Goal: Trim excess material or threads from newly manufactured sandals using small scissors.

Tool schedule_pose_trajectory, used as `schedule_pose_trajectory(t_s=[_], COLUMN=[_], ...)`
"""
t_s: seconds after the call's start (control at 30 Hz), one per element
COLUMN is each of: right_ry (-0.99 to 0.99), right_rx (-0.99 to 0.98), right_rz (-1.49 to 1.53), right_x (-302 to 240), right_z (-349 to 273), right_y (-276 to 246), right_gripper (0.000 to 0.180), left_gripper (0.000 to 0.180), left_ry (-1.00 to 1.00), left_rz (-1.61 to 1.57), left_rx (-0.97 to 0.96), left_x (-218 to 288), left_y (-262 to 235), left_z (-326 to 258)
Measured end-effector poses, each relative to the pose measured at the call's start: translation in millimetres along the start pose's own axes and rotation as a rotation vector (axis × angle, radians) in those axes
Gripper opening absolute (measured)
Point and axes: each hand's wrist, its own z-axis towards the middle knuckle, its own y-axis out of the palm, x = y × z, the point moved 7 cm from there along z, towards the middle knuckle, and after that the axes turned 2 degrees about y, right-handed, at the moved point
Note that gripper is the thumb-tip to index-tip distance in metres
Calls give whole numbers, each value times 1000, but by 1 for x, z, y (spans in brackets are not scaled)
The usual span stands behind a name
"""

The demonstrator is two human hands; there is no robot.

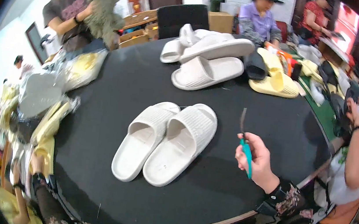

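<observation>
My right hand [259, 161] is closed around teal-handled scissors [246, 157], raised over the right side of the black table. Their thin dark blade points away from me. Left of them, a pair of white slippers lies sole down with toes pointing away: a left slipper [132, 155] and a right slipper [168, 166], touching side by side. A thin strand shows between their toe ends. My left hand [37, 164] reaches off the table's left side, against a yellow slipper [47, 152]; its fingers are mostly hidden.
On the far side of the black table [99, 120] lie several piled white slippers [208, 71], a dark slipper [255, 65] and yellow slippers [275, 84]. Bagged slippers [42, 92] crowd the left. Co-workers stand or sit around; a co-worker's arm [354, 149] is at the right edge.
</observation>
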Motion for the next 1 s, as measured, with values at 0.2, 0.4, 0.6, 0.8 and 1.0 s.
schedule_pose_trajectory(t_s=[0.2,0.4,0.6,0.8,1.0], right_ry=[-38,-116,-145,-124,-138], right_rx=[-77,-98,-106,-188,-229], right_rz=[58,13,-14,101,61], right_x=[5,2,-7,-7,-12], right_z=[1,2,-5,-10,-16], right_y=[-9,-2,4,13,16], right_gripper=[48,45,46,45,45], left_gripper=[56,28,31,25,34], left_ry=[-116,95,-22,44,250], left_rz=[-206,-674,-757,-778,-802], left_rx=[58,45,-160,-292,-377], left_x=[-52,-14,43,134,244], left_y=[-38,-27,-41,-63,-67], left_z=[13,-18,-92,-172,-223])
